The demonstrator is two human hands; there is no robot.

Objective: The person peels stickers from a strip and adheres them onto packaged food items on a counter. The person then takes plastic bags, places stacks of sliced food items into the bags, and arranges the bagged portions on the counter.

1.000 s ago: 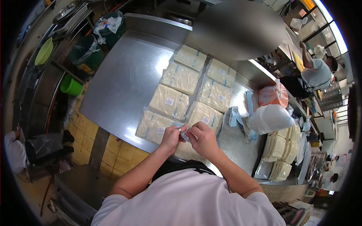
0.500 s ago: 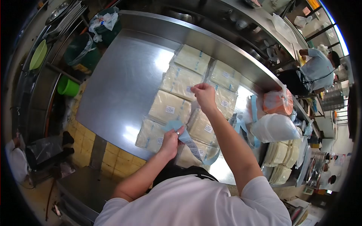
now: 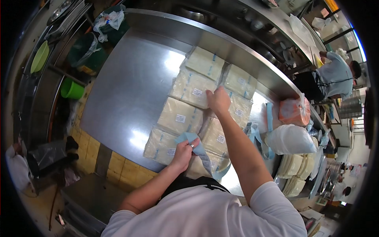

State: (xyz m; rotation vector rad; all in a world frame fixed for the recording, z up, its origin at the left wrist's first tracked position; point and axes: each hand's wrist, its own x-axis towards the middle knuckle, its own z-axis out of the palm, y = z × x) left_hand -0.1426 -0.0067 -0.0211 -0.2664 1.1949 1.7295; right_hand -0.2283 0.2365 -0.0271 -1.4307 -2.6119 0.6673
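My left hand (image 3: 184, 154) is closed on a light blue label strip (image 3: 205, 155), which hangs toward my waist with printed labels along it. My right hand (image 3: 218, 102) rests over the flat packs, its fingers curled in and thumb pointing down, with no item seen in it. Just left of it, a white label (image 3: 197, 92) sits on a clear-wrapped cream pack (image 3: 189, 85). Two columns of such packs lie on the steel table (image 3: 122, 87). The top-left pack (image 3: 204, 63) shows no white label; several others carry one.
Loose blue strips (image 3: 269, 118), an orange bundle in plastic (image 3: 294, 111) and a white bag (image 3: 290, 139) lie at the right. Stacked cream packs (image 3: 291, 166) stand beyond. Bins (image 3: 87, 55) line the left side. A person (image 3: 335, 75) is at the upper right.
From near my left hand, my right hand moved up to the second left pack, where a white label now shows beside it. The blue strip has come into view, hanging from my left hand.
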